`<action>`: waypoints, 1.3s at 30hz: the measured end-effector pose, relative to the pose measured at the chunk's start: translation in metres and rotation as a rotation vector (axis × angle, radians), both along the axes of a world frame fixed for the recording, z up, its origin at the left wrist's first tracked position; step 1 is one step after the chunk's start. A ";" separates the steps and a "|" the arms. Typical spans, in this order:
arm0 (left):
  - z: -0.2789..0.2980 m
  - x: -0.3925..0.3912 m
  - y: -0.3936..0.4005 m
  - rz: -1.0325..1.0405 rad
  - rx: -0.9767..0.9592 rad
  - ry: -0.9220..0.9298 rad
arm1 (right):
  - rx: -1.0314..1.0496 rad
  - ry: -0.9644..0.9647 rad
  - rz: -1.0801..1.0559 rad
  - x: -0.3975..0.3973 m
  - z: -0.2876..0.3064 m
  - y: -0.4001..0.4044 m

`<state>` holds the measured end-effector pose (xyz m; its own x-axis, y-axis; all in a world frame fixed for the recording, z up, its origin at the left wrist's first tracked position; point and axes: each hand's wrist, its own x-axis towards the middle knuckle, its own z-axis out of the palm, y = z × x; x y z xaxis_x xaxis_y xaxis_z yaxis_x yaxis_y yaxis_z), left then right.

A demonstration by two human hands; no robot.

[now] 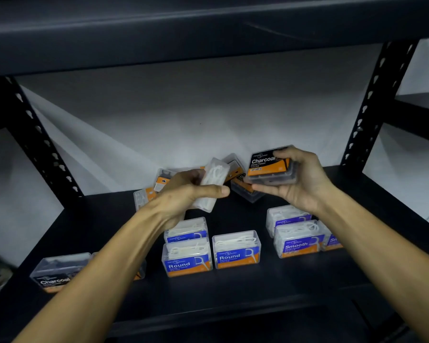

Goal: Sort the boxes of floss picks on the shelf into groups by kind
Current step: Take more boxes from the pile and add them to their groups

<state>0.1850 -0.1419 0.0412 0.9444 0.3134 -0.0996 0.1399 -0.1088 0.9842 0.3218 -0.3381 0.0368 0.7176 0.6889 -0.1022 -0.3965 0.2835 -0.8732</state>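
My left hand (183, 194) grips a clear box of white floss picks (212, 184), held tilted above the shelf (233, 293). My right hand (297, 179) holds a black Charcoal box (268, 164) lifted at the back right. Three blue Round boxes (237, 250) stand grouped at the front middle. Smooth boxes (297, 240) stand together to their right. A Charcoal box (57, 272) sits at the front left, with another partly hidden behind my left forearm. Several unsorted boxes (243, 186) lie jumbled at the back behind my hands.
Black perforated uprights (372, 102) frame the bay on both sides, and the upper shelf board (208, 33) hangs overhead. A white wall closes the back. Another shelf unit (421, 112) stands at the right.
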 end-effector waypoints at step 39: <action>-0.002 0.162 -0.157 -0.523 0.779 0.097 | -0.442 -0.311 -0.631 0.027 0.001 -0.192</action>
<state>0.3472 -0.2990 0.0396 0.9826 -0.1362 -0.1262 -0.0351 -0.8034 0.5944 0.3488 -0.5305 0.0381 0.9959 0.0907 -0.0026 -0.0005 -0.0232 -0.9997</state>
